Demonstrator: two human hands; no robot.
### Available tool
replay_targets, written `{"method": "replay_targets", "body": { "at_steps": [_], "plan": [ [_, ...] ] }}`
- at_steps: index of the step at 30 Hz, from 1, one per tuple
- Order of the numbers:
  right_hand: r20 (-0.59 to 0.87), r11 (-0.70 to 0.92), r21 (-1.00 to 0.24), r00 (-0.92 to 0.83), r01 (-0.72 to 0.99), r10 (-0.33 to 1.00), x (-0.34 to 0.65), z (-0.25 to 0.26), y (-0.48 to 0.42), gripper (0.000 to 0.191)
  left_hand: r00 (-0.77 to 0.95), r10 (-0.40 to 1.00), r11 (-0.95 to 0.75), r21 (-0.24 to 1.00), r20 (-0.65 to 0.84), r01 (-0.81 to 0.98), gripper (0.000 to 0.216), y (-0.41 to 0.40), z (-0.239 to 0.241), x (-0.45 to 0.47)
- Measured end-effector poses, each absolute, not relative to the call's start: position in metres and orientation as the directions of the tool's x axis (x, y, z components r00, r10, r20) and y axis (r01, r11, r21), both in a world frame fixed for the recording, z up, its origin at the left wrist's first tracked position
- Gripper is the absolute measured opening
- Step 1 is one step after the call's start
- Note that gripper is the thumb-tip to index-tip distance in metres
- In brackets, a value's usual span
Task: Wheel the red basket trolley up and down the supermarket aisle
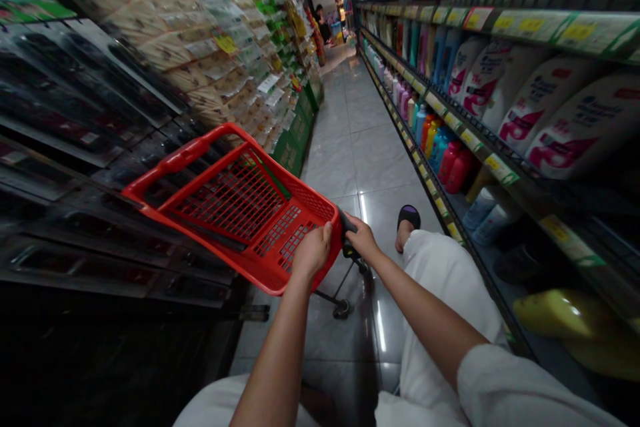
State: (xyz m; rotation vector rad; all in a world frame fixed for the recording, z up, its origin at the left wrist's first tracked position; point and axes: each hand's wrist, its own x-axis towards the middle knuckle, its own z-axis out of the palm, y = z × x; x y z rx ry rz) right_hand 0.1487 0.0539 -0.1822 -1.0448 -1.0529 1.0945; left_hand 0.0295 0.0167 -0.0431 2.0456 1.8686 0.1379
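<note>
A red plastic shopping cart basket (235,203) tilts in front of me, empty, on a thin black wheeled frame (343,303). My left hand (313,250) is wrapped over the basket's near red rim. My right hand (361,237) grips the black handle at the basket's right corner. Both forearms reach forward from white sleeves. My leg in white trousers and a dark sandal (409,217) steps ahead on the tiled floor.
A narrow aisle of grey floor tiles (360,147) runs ahead. Shelves of bottles (525,107) with yellow price tags line the right; hanging packets (210,47) and dark racks line the left. A person (323,23) sits far down the aisle.
</note>
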Motion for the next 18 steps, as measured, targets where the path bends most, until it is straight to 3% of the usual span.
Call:
{"method": "replay_targets", "body": {
  "at_steps": [4,11,16,18],
  "plan": [
    [-0.012,-0.006,-0.995,0.065,-0.101,0.998,0.151,-0.185,0.055,0.063,0.122,0.980,-0.065,0.331,-0.156,0.941,0.062,0.016,-0.042,0.030],
    [0.189,0.208,-0.960,0.115,-0.186,0.975,0.155,-0.166,0.063,0.066,0.113,0.979,-0.051,0.333,-0.169,0.942,0.061,0.019,-0.042,0.031],
    [-0.017,-0.006,-0.994,0.102,-0.110,0.995,0.147,-0.190,0.048,0.067,0.098,0.981,-0.037,0.333,-0.169,0.942,0.062,0.018,-0.041,0.033],
    [-0.026,-0.010,-0.990,0.109,-0.143,0.994,0.145,-0.183,0.051,0.065,0.097,0.981,-0.036,0.337,-0.167,0.941,0.062,0.019,-0.041,0.033]
  ]
}}
